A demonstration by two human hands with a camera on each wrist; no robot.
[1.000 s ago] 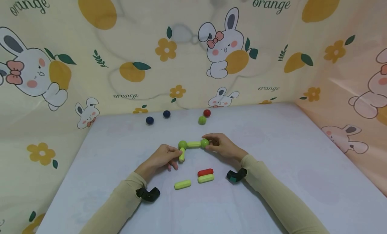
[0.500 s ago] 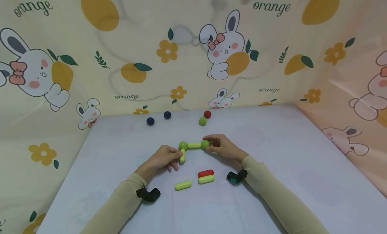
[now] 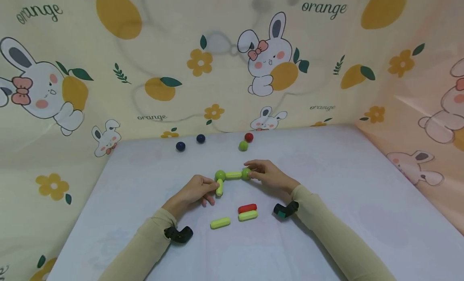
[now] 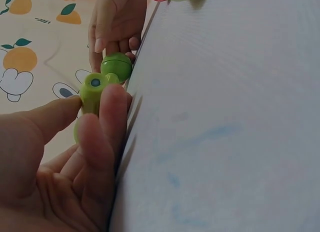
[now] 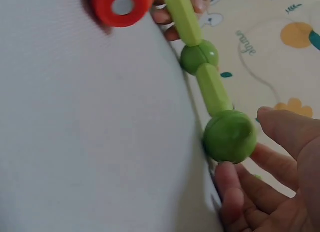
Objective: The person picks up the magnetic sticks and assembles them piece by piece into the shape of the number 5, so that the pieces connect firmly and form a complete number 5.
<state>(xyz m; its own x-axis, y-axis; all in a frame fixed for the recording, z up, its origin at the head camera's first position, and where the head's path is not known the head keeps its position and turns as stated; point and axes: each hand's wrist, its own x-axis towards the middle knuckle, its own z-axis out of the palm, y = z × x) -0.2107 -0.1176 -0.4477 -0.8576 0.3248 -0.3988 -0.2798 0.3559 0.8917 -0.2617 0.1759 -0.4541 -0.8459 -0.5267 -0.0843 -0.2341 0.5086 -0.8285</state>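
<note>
A green ball (image 3: pixel 220 175) forms the corner between two yellow-green rods, one running right and one running toward me. The right rod (image 3: pixel 233 175) ends in a second green ball (image 3: pixel 246 173). My left hand (image 3: pixel 197 189) pinches the near rod (image 3: pixel 219 188), whose free end shows a dark round spot in the left wrist view. My right hand (image 3: pixel 270 176) has its fingers around the second ball; in the right wrist view fingertips (image 5: pixel 228 172) touch that green ball (image 5: pixel 230 137), while one digit stands slightly apart from it.
Nearer me lie a loose yellow-green rod (image 3: pixel 220 223) and, side by side, a red rod (image 3: pixel 247 208) and another yellow-green rod (image 3: pixel 248 215). Toward the back wall are dark blue balls (image 3: pixel 180 146), a red ball (image 3: pixel 248 137) and a loose green ball (image 3: pixel 243 146).
The right hand has shifted very slightly, its fingers covering a little more of the second ball's right side. The left hand and the joined pieces look nearly the same.
</note>
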